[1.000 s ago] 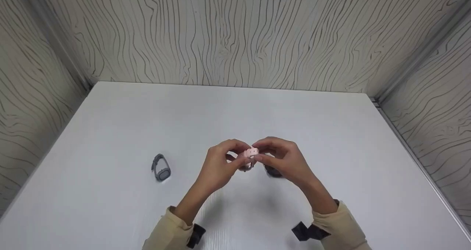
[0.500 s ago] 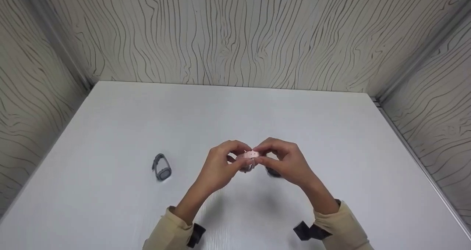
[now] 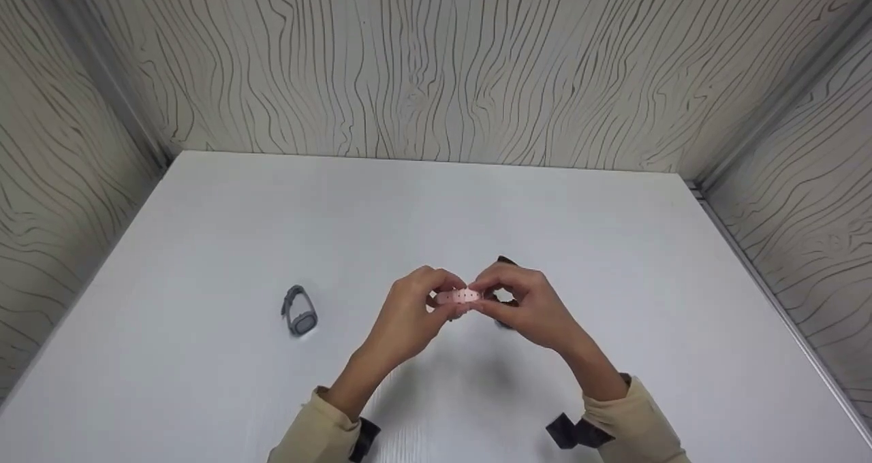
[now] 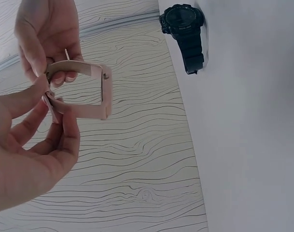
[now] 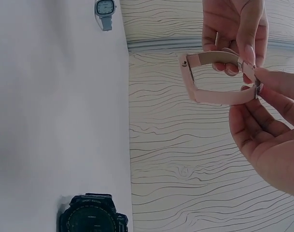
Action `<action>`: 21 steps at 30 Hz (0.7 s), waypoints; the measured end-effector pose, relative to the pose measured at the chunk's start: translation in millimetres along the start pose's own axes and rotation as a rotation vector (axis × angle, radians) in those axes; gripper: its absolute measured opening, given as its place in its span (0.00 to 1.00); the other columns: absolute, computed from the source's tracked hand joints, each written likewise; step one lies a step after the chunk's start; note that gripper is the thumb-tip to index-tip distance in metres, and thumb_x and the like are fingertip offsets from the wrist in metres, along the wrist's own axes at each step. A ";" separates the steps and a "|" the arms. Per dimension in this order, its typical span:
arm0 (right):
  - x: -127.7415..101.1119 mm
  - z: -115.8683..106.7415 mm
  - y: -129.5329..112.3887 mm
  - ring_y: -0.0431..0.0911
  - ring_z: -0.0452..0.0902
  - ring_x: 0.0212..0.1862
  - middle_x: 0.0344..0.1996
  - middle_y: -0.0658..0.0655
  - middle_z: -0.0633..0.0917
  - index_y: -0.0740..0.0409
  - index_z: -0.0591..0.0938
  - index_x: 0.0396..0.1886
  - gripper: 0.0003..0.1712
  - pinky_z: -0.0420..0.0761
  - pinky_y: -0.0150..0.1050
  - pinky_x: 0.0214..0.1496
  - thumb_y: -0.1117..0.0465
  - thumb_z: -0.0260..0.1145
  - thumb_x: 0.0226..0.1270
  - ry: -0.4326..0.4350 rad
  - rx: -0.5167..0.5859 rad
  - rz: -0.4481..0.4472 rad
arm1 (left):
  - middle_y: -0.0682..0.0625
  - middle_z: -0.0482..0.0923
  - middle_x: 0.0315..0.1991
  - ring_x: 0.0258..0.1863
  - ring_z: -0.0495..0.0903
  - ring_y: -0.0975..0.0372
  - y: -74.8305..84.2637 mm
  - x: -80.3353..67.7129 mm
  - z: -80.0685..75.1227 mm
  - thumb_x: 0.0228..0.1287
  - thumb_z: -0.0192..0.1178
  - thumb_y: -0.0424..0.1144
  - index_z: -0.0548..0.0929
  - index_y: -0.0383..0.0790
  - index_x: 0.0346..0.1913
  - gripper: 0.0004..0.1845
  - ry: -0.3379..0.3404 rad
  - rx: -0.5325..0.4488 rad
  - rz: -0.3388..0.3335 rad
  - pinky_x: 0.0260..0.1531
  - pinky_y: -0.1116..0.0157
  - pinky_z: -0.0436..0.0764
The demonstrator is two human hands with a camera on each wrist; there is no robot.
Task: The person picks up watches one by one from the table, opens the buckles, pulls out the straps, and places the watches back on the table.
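Observation:
A pink watch is held up between both hands, its strap with a row of small holes facing the head camera. My left hand pinches one side of the strap between thumb and fingers. On the other side my right hand pinches the strap near the metal buckle. From the wrists, the pink watch forms a loop, its strap ends meeting at the fingertips. Fingers partly hide the buckle. Behind the right hand, a black sport watch lies on the table, partly covered in the head view.
A grey watch with its strap looped lies on the white table, left of the hands. Wood-patterned panels rise behind the table and at both sides. Black camera mounts sit at the sleeves.
Both hands have shifted slightly downward in the head view. The pink watch has turned, so its strap shows as a flatter band and its case is more hidden. More of the black watch shows.

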State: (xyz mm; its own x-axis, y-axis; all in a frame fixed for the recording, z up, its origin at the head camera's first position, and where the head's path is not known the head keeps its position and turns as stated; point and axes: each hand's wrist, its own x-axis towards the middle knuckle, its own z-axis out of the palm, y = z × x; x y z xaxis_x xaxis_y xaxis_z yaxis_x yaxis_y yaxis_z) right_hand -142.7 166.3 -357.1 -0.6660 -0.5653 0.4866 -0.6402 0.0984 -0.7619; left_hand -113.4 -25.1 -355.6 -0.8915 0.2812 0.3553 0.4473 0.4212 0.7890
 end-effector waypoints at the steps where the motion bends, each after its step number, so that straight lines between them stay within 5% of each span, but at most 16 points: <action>1: -0.4 0.4 0.6 0.45 0.74 0.34 0.31 0.57 0.80 0.63 0.81 0.36 0.09 0.77 0.34 0.35 0.74 0.64 0.55 -0.004 -0.005 -0.002 | 0.51 0.76 0.31 0.32 0.74 0.62 -0.4 -0.5 0.6 0.52 0.66 0.30 0.81 0.37 0.38 0.09 0.000 0.005 -0.002 0.33 0.67 0.79; 21: -0.4 3.0 -2.4 0.44 0.76 0.33 0.31 0.57 0.81 0.65 0.81 0.37 0.09 0.79 0.33 0.34 0.73 0.65 0.55 -0.045 -0.077 0.019 | 0.51 0.76 0.30 0.30 0.75 0.63 2.2 -2.5 1.5 0.50 0.67 0.29 0.82 0.36 0.37 0.09 -0.007 0.035 -0.028 0.27 0.73 0.76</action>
State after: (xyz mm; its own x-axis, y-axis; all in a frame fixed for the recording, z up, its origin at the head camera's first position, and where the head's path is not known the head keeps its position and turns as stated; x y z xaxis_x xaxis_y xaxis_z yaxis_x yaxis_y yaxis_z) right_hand -139.8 163.9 -356.7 -0.6613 -0.5992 0.4513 -0.6563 0.1707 -0.7350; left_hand -110.1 -23.6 -355.6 -0.9034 0.2745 0.3295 0.4242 0.4587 0.7808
